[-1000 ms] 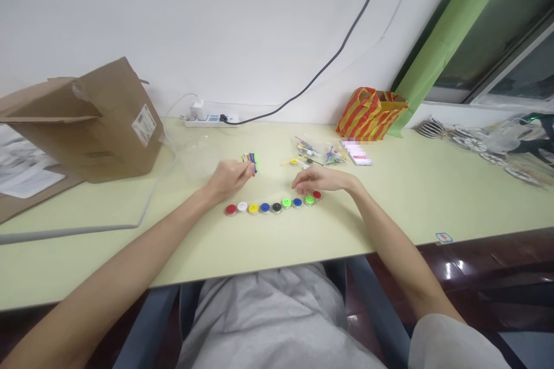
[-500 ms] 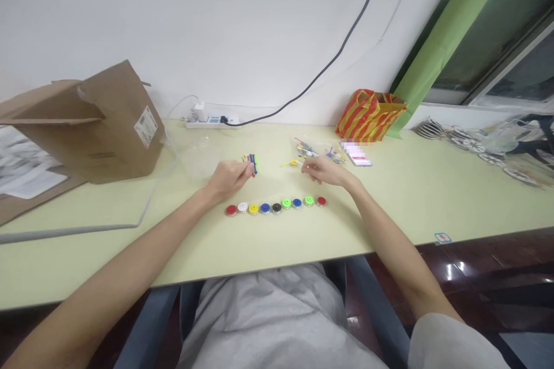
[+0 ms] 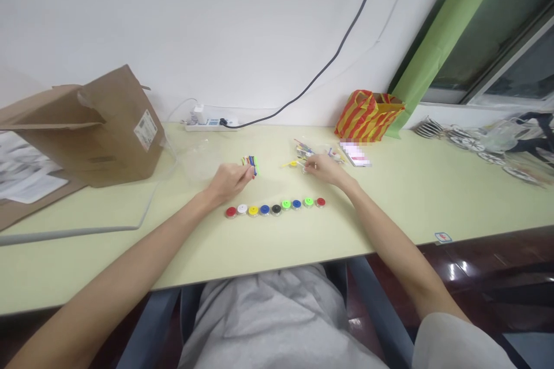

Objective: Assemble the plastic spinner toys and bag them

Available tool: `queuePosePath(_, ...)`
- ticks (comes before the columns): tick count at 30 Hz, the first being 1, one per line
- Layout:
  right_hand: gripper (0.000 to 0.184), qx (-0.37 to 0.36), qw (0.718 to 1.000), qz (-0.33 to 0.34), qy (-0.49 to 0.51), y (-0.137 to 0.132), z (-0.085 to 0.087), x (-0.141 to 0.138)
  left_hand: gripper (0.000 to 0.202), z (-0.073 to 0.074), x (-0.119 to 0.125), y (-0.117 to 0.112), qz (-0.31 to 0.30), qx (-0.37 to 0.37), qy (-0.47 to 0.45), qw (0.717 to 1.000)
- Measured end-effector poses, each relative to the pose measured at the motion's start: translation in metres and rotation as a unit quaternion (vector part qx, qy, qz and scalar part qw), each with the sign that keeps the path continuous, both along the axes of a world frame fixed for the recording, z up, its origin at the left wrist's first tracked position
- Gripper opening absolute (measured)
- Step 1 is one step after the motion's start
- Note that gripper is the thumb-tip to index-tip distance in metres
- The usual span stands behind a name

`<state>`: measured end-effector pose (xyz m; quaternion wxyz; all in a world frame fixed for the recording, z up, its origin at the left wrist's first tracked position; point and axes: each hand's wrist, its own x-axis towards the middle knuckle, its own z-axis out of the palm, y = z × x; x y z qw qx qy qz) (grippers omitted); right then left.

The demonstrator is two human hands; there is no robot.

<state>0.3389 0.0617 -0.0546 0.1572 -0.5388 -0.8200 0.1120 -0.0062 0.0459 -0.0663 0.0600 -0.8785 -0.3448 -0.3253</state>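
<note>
My left hand [image 3: 231, 180] is closed, its thumb and finger at the near edge of a small group of coloured plastic pieces [image 3: 252, 162] in blue, green, red and white. What it pinches, if anything, is too small to tell. My right hand [image 3: 324, 168] has its fingertips pinched together at the near side of a loose pile of small plastic parts [image 3: 305, 149]. A thin white piece shows at those fingertips, but its kind is unclear. Left of them lies a yellow plastic piece [image 3: 293, 164]. In front of both hands runs a row of round coloured discs [image 3: 276, 209].
An open cardboard box [image 3: 125, 138] stands at the left, with a clear plastic bag [image 3: 197, 158] beside it. Against the wall lies a power strip [image 3: 208, 125]. A phone [image 3: 355, 154] and a red-yellow striped bag [image 3: 366, 118] are at the right, beyond them stacked discs [image 3: 428, 128].
My right hand has shifted slightly at the pile, and a thin white piece now shows at its fingertips. My left hand has barely moved. The view has tilted slightly.
</note>
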Motion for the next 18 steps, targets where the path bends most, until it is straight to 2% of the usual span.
queuePosePath(4,0.016,-0.004,1.0,-0.004,-0.011,-0.001,0.0,-0.004,0.04,0.0,0.001,-0.001,-0.001,-0.004,0.001,1.0)
queuePosePath(9,0.011,-0.023,0.999,0.025,0.015,-0.01,0.011,-0.003,0.04,0.0,0.002,-0.001,-0.005,-0.012,-0.004,1.0)
queuePosePath(12,0.008,-0.064,0.99,0.063,0.106,-0.017,0.021,-0.005,0.041,0.0,0.003,-0.002,-0.006,-0.02,-0.01,1.0)
queuePosePath(17,0.016,-0.128,0.948,0.123,0.265,-0.036,0.034,-0.027,0.026,0.003,0.015,-0.013,-0.023,-0.048,-0.018,0.998)
queuePosePath(18,0.02,-0.136,0.939,0.134,0.287,-0.041,0.035,-0.034,0.029,0.005,0.019,-0.016,-0.038,-0.06,-0.016,0.997)
